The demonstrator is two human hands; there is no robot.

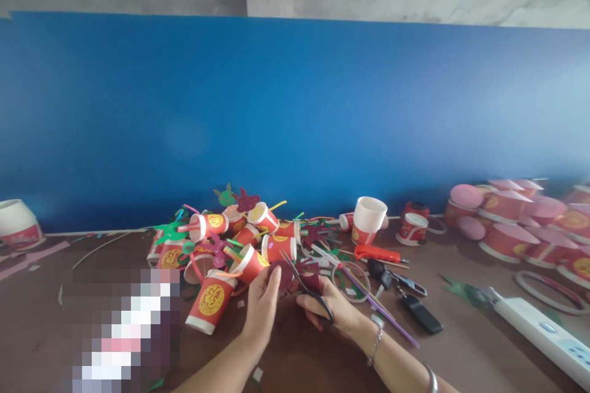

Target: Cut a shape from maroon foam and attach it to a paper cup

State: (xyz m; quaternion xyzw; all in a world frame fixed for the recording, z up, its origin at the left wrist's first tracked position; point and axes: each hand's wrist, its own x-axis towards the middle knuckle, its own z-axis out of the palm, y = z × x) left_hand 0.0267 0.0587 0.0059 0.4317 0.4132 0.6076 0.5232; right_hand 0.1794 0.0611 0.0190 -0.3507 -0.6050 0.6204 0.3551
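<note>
My left hand (266, 295) pinches a piece of dark maroon paper (280, 274) near the table's middle. In my right hand (334, 307) is a pair of scissors (302, 282) with dark handles; the blades point up and left beside the paper. A further maroon flap (311, 282) shows behind the scissors, and I cannot tell whether it joins the held piece. Just left of my hands lies a red paper cup (212, 301) with a yellow emblem, tipped on its side. Behind it is a pile of similar cups (279, 247) with coloured strips and cut-out shapes.
A stack of white cups (370, 215) stands behind my right hand. Near it lie a red-orange cutter (377, 253), keys with a black fob (420, 313), and a tape ring (351, 282). Pink-topped cups (509, 239) and a white power strip (544, 334) occupy the right. A blue panel (295, 110) rises behind.
</note>
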